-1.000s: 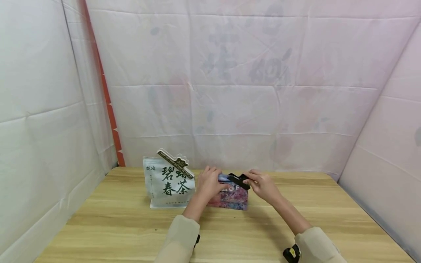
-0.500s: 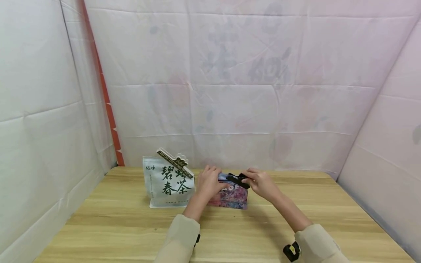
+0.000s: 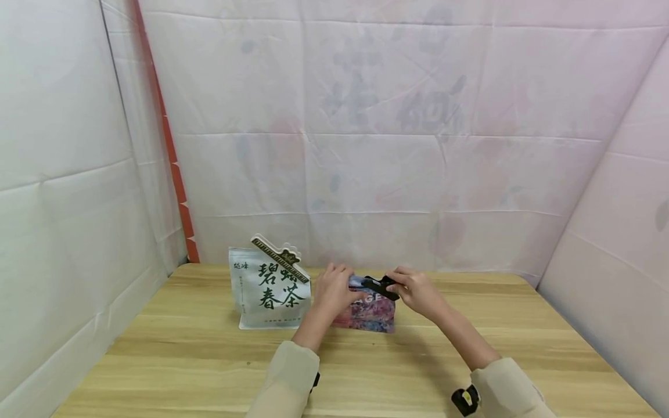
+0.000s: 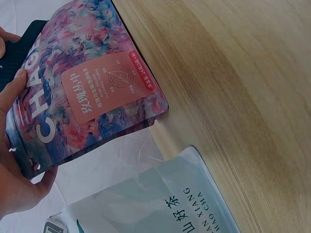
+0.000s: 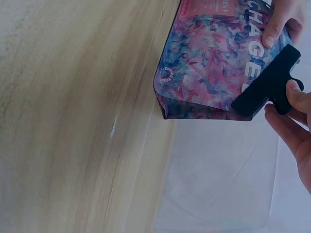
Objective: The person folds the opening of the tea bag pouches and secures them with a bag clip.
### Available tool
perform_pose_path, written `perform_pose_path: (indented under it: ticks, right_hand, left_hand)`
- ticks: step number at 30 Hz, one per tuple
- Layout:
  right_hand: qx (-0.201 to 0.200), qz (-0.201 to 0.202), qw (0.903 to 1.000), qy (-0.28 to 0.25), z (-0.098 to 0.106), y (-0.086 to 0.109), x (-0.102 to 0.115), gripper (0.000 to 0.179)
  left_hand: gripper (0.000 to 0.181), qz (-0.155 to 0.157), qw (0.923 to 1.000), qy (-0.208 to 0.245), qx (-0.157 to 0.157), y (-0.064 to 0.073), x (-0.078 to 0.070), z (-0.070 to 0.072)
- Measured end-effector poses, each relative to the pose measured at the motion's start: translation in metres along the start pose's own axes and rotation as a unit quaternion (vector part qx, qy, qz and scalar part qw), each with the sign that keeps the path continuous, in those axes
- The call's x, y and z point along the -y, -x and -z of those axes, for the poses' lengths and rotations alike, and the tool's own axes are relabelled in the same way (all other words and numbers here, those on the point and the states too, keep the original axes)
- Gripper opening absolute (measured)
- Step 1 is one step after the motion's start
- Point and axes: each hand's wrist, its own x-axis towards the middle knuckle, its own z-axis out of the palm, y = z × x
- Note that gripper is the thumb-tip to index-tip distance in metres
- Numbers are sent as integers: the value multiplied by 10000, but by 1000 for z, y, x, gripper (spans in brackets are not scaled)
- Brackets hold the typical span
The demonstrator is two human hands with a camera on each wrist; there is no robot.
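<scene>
A pink and blue patterned tea bag [image 3: 366,313] stands on the wooden table, its white lettering showing in the left wrist view. My left hand [image 3: 334,289] grips the bag's upper left part, thumb on the front face and fingers behind. At the upper right corner sits a black clip [image 5: 268,80], slanted across the top edge of the bag. My right hand [image 3: 416,293] pinches the clip's handle between thumb and fingers. Left of my left hand stands a pale tea bag [image 3: 269,290] with dark green characters, and a white and gold clip [image 3: 279,259] lies tilted across its top right corner.
The wooden table [image 3: 198,366] reaches to a white cloth wall [image 3: 366,174] at the back, with more cloth at both sides. A red strip [image 3: 172,157] runs down the back left corner. The pale bag stands close beside my left hand.
Both hands keep their places on the patterned bag and the black clip. The clip's tilt differs only very slightly, and the whole view shifts a little.
</scene>
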Motion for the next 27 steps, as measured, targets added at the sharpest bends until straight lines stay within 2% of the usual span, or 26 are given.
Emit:
perform_pose_path:
  ticks: [10,16,19,22,27]
  right_hand:
    - [338,-424,9985,-73,3,-1,0,27]
    - [629,-1052,9922,-212,3,3,5,24]
    - [662,-1416,9870,-371,3,3,7,25]
    - [659,-1691,9828,-336,1,0,9,30]
    - [846,-1950,9771,-126,9,-16,7,37]
  left_hand:
    - [53,22,10000,-7,88,-3,0,-2]
    - [52,-57,9999,-20,122,-2,-2,-4]
    - [52,-91,9995,-113,294,-2,-2,-2]
    - [53,-133,9980,-142,595,-4,-1,4]
    - [52,-210,9939,392,1014,-13,4,23]
